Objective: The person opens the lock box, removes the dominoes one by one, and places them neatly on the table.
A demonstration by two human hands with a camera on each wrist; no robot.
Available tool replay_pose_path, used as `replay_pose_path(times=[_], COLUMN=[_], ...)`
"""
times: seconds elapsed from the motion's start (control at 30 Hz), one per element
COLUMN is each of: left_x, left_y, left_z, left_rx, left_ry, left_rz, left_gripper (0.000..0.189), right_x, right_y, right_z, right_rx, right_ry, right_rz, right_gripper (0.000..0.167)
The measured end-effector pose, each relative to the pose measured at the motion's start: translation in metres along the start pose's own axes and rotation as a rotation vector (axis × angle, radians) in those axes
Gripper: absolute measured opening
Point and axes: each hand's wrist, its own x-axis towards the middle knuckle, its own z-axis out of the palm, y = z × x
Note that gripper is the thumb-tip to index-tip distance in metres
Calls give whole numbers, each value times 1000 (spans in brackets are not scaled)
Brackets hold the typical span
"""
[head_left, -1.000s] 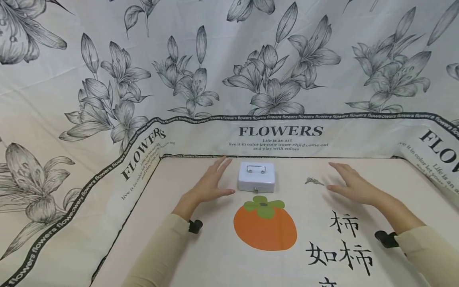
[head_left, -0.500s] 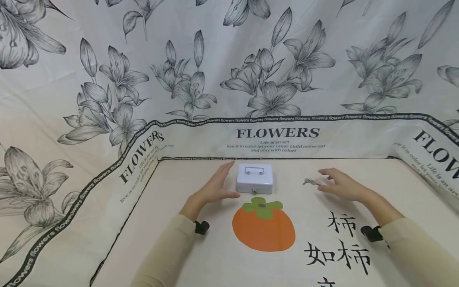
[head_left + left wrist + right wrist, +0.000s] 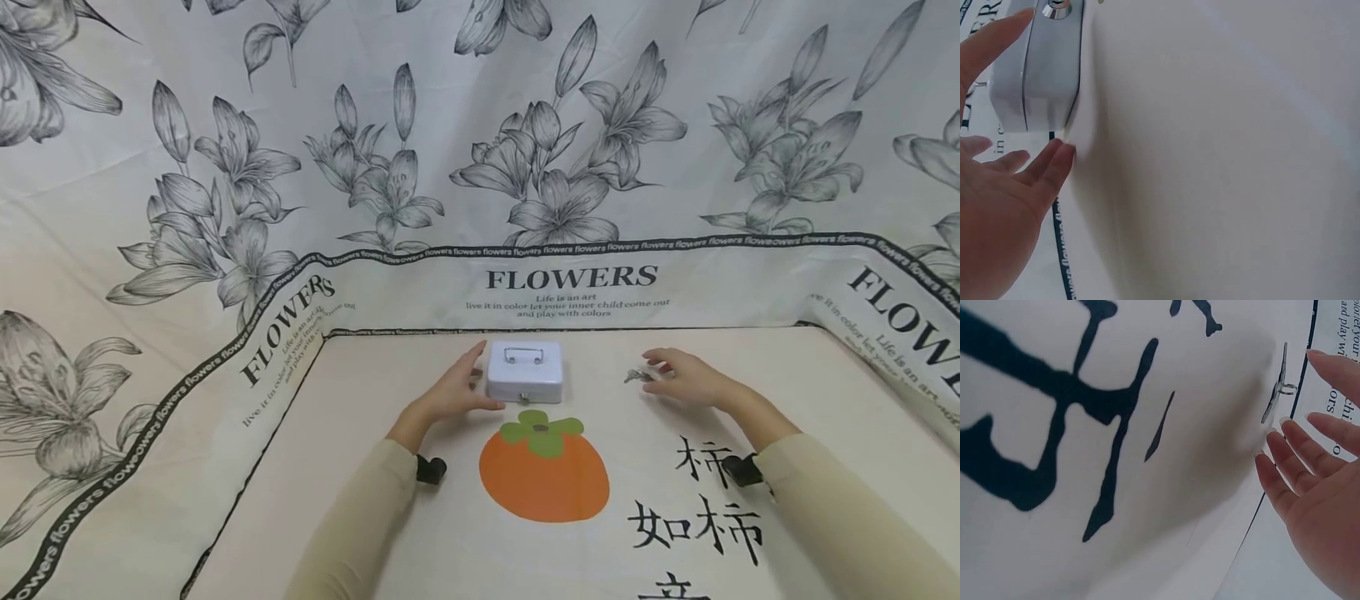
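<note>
A small white cash box [image 3: 525, 373] with a wire handle on its lid and a round lock in front stands at the far side of the table. My left hand [image 3: 453, 390] is spread at its left side; in the left wrist view the thumb overlaps the box's front near the lock [image 3: 1057, 9], while the other fingertips are close to its end. To the right lie small silver keys on a ring [image 3: 639, 376]. My right hand [image 3: 690, 381] reaches beside them, thumb and fingers parted. In the right wrist view, the keys [image 3: 1277, 387] lie just beyond the fingertips.
The pale tablecloth [image 3: 360, 467] carries a printed orange persimmon [image 3: 544, 475] and black brush characters [image 3: 693, 525]. Behind and left of the table hangs a white floral curtain [image 3: 405, 292]. A dark wrist camera [image 3: 431, 469] is on the left wrist, another [image 3: 742, 470] on the right.
Both hands have moved inward: the left one closer to the cash box, the right one leftward to the keys, with its fingers bent more. The box and keys stay put while the view shifts slightly.
</note>
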Motion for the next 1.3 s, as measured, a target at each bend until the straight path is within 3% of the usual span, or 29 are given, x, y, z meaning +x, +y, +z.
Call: replay_pose_path(times=[0.17, 0.27, 0.57, 1.3], left_x=[6, 10, 20, 31], left_y=[-3, -2, -4, -9], left_z=[0, 1, 3, -3], left_rx=[-84, -97, -114, -91], left_ry=[0, -2, -27, -80], left_rz=[-42, -34, 4, -25], left_gripper=[121, 120, 119, 115], right_x=[8, 10, 16, 28], right_y=[1, -1, 6, 14], right_z=[1, -1, 5, 9], right_rx=[14, 8, 25, 93], right_ry=[-23, -47, -55, -36], right_rz=[7, 38, 88, 100], right_gripper=[59, 57, 48, 23])
